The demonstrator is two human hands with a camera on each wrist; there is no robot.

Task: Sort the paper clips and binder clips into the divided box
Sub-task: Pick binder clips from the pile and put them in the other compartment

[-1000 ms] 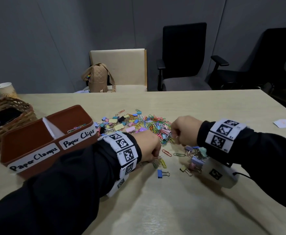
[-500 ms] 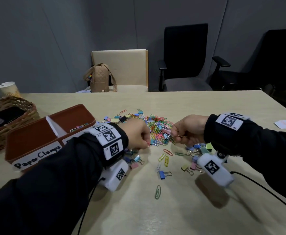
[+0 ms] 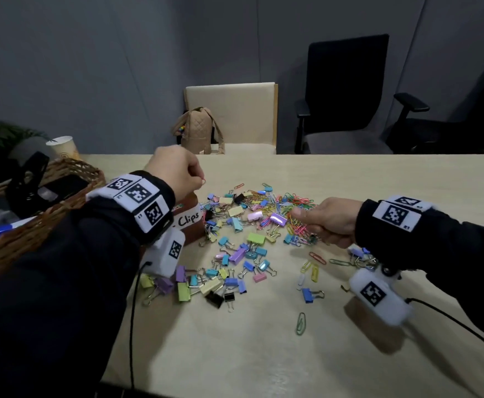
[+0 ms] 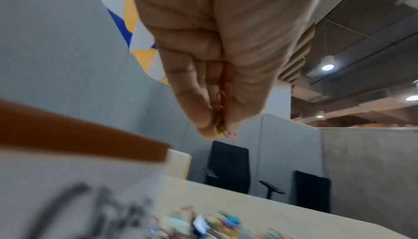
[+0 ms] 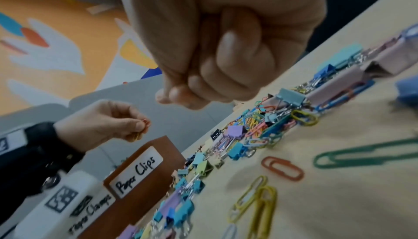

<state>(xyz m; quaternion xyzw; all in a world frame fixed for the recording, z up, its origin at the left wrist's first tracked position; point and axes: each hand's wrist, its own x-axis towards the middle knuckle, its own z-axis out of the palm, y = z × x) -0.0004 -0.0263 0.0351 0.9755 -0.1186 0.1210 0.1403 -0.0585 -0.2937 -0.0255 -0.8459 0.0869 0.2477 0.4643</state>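
Note:
My left hand is raised over the brown divided box, pinching a few orange and yellow paper clips between thumb and fingertips. The box's white label reads "Paper Clips" on the right, "Paper Clamps" on the left; my left arm hides its inside. The mixed pile of coloured paper clips and binder clips lies right of the box. My right hand hovers at the pile's right edge, curled into a fist; nothing shows in it. Loose clips lie nearer me, among them a green paper clip.
A wicker basket with a dark object and a pen stands left of the box, a paper cup behind it. Across the table are a beige chair with a tan backpack and black office chairs. Wrist-camera cables trail over the near table.
My left hand has lifted from the pile and swung left and up over the box with paper clips pinched in it. The right hand stayed at the pile's right edge.

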